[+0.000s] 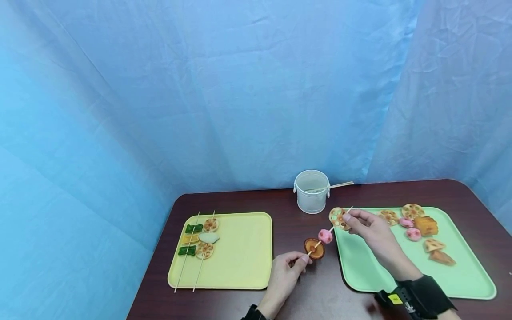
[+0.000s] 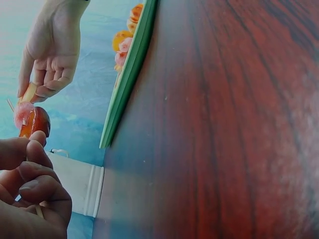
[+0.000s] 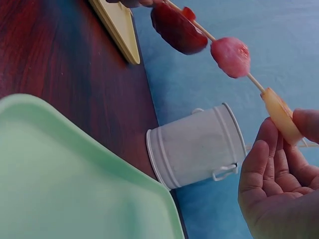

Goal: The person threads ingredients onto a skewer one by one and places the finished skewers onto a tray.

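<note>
My left hand [image 1: 285, 272] grips a thin wooden skewer [image 3: 255, 83] by its lower part, just below a brown mushroom cap [image 1: 314, 248]. Above the cap, a pink ball [image 1: 325, 236] is threaded on the stick. My right hand [image 1: 376, 238] pinches a lotus root slice [image 1: 337, 218] between thumb and fingers near the top of the skewer. The stick's pointed end pokes out past that slice in the head view. The skewer slants up to the right, held above the table between the two trays.
On the left, a yellow tray [image 1: 244, 249] bears two filled skewers [image 1: 186, 251]. A green tray [image 1: 356, 262] under my right hand holds loose food pieces, among them a ridged orange-brown piece [image 1: 426, 226]. Behind stands a white bucket [image 1: 311, 202] with sticks [image 1: 342, 184] leaning out, near the blue curtain [image 1: 248, 111].
</note>
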{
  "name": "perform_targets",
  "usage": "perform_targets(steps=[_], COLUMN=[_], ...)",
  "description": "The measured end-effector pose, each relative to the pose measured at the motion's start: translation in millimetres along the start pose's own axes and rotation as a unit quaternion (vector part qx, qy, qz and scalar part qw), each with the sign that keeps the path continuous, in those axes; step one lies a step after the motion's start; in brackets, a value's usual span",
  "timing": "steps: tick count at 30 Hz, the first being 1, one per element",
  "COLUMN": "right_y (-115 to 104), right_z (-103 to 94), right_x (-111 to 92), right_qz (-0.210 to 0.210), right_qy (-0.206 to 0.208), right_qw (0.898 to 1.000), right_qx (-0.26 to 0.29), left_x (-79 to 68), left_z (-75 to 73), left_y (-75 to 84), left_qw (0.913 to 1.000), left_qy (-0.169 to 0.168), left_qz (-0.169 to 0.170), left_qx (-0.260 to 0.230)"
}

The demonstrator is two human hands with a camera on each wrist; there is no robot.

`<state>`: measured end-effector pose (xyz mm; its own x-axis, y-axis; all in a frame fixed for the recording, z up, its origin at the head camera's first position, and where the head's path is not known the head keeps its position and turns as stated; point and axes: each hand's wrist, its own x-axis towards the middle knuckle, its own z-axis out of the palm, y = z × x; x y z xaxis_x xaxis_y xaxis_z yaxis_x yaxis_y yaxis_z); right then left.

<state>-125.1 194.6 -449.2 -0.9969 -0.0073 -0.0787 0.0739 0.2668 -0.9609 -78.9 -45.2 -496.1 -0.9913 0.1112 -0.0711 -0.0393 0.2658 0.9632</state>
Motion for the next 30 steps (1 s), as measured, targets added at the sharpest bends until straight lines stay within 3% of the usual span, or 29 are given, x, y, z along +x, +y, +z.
perform_targets(steps=[12,30], right_y=[4.2,5.0], right_z=[9.7,11.1], right_x=[-1.1,-2.8], right_qz=[0.021,0.034], right_qy=[-0.012,-0.015], right_qw=[1.000,0.999], right_qx=[0.001,-0.005], left_x=[-1.9,0.6], left_z=[-2.9,-3.3], left_y=[0.5,-1.4], left_qw=[0.9997,0.9998], left_qy=[-0.003,0.005], left_qz=[0.011,-0.003], left_qx=[-0.020,-0.017])
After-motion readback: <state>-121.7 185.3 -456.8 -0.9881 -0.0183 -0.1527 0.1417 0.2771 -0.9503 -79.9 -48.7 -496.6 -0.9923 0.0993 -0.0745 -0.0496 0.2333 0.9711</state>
